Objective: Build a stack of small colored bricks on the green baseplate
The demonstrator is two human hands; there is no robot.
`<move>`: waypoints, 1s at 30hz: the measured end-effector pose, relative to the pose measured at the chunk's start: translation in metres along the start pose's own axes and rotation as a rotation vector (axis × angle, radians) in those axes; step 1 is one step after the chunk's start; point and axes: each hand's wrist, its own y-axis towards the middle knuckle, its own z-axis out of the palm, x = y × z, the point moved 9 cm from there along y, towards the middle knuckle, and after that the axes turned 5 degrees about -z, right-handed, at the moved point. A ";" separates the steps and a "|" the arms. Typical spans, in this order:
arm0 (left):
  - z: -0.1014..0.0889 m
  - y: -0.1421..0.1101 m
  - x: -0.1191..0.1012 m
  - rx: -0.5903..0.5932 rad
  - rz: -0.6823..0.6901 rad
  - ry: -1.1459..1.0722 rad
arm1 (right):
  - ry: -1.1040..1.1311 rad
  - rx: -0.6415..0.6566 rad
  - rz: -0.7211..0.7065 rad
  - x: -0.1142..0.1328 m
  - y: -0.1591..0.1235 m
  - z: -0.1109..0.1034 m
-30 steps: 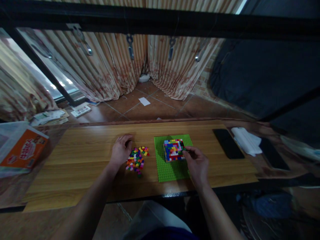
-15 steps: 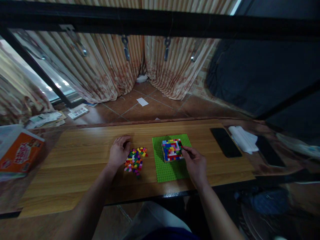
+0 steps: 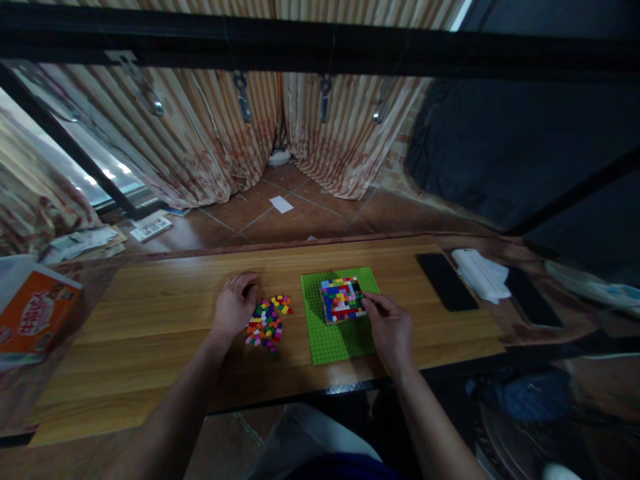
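A block of stacked toy bricks (image 3: pixel 340 300) in many colours stands on a green studded baseplate (image 3: pixel 320 347). At its right edge is my right hand (image 3: pixel 393 327), thumb and fingers pinched together. What lies between those fingertips is too small and dark to make out. My left hand (image 3: pixel 236 307) rests on the table just left of a pile of loose small bricks (image 3: pixel 267 323). Its fingers are curved, with a gap between thumb and forefinger, and I see nothing in it.
Both forearms cross the wooden table (image 3: pixel 165 313). A black phone (image 3: pixel 447 281) lies on its right side, near a white object (image 3: pixel 480 273) and another dark flat device (image 3: pixel 535 297). An orange and white box (image 3: pixel 43 310) stands at far left. A dark metal bar (image 3: pixel 300 50) crosses above.
The view has shifted slightly, so everything sits a little further left. Both hands keep nearly the same places by the pile and the brick block.
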 end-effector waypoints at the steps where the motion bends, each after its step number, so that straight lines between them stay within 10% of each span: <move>1: 0.000 0.000 0.000 -0.002 0.000 0.003 | 0.015 -0.007 0.004 -0.001 0.000 0.000; 30: 0.001 0.000 0.000 -0.003 0.010 0.015 | 0.437 -0.078 0.494 -0.032 -0.004 0.014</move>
